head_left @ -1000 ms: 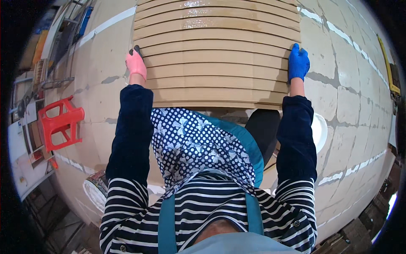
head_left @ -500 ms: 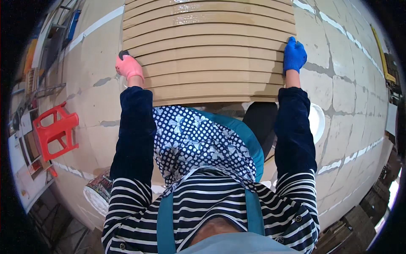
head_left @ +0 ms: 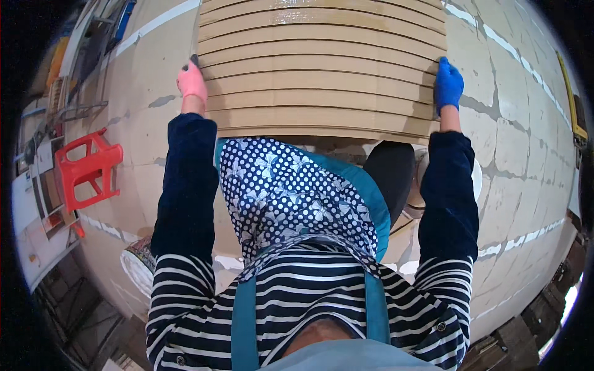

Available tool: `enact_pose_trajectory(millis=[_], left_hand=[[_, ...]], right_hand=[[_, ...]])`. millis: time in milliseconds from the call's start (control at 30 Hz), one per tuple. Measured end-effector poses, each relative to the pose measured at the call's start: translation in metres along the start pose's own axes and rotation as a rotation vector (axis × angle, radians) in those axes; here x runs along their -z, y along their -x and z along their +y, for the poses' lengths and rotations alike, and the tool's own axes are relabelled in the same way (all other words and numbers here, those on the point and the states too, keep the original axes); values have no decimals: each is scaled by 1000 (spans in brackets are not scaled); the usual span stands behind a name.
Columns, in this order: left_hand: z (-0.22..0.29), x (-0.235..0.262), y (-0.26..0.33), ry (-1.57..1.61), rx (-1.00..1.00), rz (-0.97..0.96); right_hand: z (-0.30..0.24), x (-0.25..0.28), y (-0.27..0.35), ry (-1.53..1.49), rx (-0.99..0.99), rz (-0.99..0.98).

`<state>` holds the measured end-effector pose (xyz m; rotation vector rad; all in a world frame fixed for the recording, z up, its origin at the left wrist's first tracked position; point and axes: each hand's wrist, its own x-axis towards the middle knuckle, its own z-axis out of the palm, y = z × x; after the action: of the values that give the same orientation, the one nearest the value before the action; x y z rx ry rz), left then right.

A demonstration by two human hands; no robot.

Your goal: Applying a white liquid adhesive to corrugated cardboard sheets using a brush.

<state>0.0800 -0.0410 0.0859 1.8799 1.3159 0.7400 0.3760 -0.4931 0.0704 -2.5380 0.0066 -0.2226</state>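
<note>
A broad stack of brown cardboard sheets (head_left: 318,96) lies in front of me, its overlapping edges forming stepped rows. My left hand (head_left: 192,81), in a pink glove with dark fingertips, is closed at the stack's left edge. At the right edge, my right hand (head_left: 448,85) in a blue glove is closed too, its fingers bent against the cardboard. Part of each hand's grip is hidden, so how many sheets they hold cannot be made out. Shiny clear tape or film (head_left: 297,15) shows on the far rows.
A red plastic stool (head_left: 90,168) lies on its side on the left floor. Behind my left arm stands a patterned round bucket (head_left: 139,263). A white round container (head_left: 476,179) is partly hidden by my right sleeve. The floor (head_left: 513,133) is cracked, with white lines.
The cardboard and both hands appear farther right in view, with the left hand also a little farther forward. The background has shifted as well, so my head has moved. Both hands stay at the edges.
</note>
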Motion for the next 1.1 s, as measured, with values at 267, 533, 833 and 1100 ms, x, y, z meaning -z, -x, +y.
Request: enact_pose_trajectory(millis=[267,533,833,1100], left_hand=[[-13,-4,17,202,29,16],[-38,-15,24,-212,-232,162],[-27,-10,28,-14,-131,259],[-13,-24,28,-330,-82,260]], right_hand=[[2,4,40,-34,-22,54],[15,-2,32,-158,-69,154],[11,-4,38,-16,38,143],[19,2,41,-85,3,134]])
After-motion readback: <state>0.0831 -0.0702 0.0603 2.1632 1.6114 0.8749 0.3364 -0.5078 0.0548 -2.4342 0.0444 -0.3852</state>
